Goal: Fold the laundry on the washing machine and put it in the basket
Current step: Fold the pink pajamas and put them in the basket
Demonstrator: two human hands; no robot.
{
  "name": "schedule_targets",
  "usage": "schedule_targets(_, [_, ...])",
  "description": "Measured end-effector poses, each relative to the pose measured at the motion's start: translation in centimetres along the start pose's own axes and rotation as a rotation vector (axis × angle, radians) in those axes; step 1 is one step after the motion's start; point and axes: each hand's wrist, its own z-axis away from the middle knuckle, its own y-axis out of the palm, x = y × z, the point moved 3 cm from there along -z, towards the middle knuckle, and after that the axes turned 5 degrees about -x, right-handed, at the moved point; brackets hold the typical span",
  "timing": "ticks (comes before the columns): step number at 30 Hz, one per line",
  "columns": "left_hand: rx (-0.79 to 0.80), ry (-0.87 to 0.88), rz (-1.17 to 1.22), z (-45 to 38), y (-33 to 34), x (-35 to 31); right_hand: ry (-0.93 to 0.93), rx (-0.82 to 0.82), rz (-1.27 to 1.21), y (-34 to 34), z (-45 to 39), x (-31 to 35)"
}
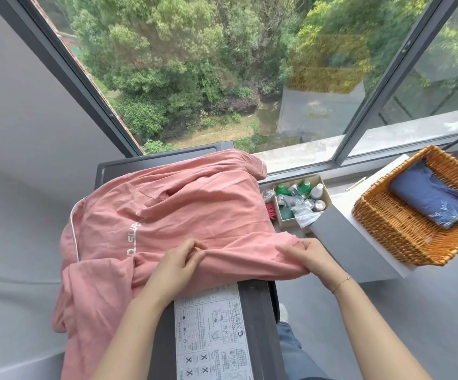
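Note:
A pink garment point(173, 209) with white piping and white lettering lies spread and rumpled over the dark top of the washing machine point(255, 305). Part of it hangs off the machine's left side. My left hand point(178, 264) pinches a fold of the pink cloth near its front edge. My right hand point(310, 256) grips the same edge further right, at the corner. The wicker basket point(386, 223) stands to the right on a white ledge, with a folded blue garment point(433, 198) inside it.
A cardboard box of bottles point(301, 201) sits between the machine and the basket, below the window sill point(318, 149). A label sheet point(211, 335) covers the machine's near top. A grey wall rises on the left.

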Motion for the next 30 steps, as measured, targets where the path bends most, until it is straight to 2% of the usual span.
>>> schedule_targets(2, [0.020,0.043,-0.018,0.2,0.3,0.2,0.028,0.047,0.013,-0.6,0.2,-0.8])
schedule_targets(5, [0.046,0.096,-0.052,0.5,0.4,0.1,-0.005,0.035,-0.084,-1.6,0.9,-1.5])
schedule_targets(7, [0.000,0.110,-0.041,0.8,0.2,-0.2,-0.010,0.065,-0.097,-2.1,1.6,-1.5])
schedule_targets(9, [-0.073,0.135,-0.036,1.0,-0.2,-0.4,-0.034,0.103,0.006,-2.4,2.4,-1.2])
schedule_targets(11, [-0.118,0.173,-0.035,1.1,-0.9,-0.7,-0.112,0.027,0.094,-3.0,2.7,-0.5])
schedule_targets(12, [-0.128,0.201,-0.027,1.1,-1.2,-1.0,-0.176,-0.062,0.101,-3.4,3.1,0.1])
schedule_targets(15, [-0.122,0.247,0.049,1.8,-2.4,-1.9,-0.419,-0.250,0.017,-4.1,4.4,2.8])
schedule_targets(17, [-0.049,0.253,0.048,2.6,-3.0,-2.2,-0.473,-0.149,-0.106,-4.2,5.5,3.7])
schedule_targets(19, [0.108,0.212,-0.030,3.3,-2.6,-1.8,-0.397,0.029,-0.170,-3.7,6.3,3.1])
schedule_targets(21, [0.239,0.172,-0.096,3.9,-1.5,-1.1,-0.313,0.041,-0.132,-3.2,7.0,1.2])
schedule_targets(23, [0.280,0.199,-0.146,4.5,-0.5,-0.7,-0.301,-0.102,-0.177,-3.0,7.9,-0.4])
schedule_targets(26, [0.269,0.228,-0.127,4.6,-0.3,-1.0,-0.433,-0.393,-0.188,-3.5,9.0,-0.8])
schedule_targets(28, [0.255,0.252,-0.141,4.5,-0.6,-1.4,-0.503,-0.554,0.004,-3.6,9.2,-0.8])
schedule_targets(30, [0.244,0.263,-0.194,4.2,-0.6,-1.1,-0.480,-0.564,0.158,-3.4,9.0,-1.6])
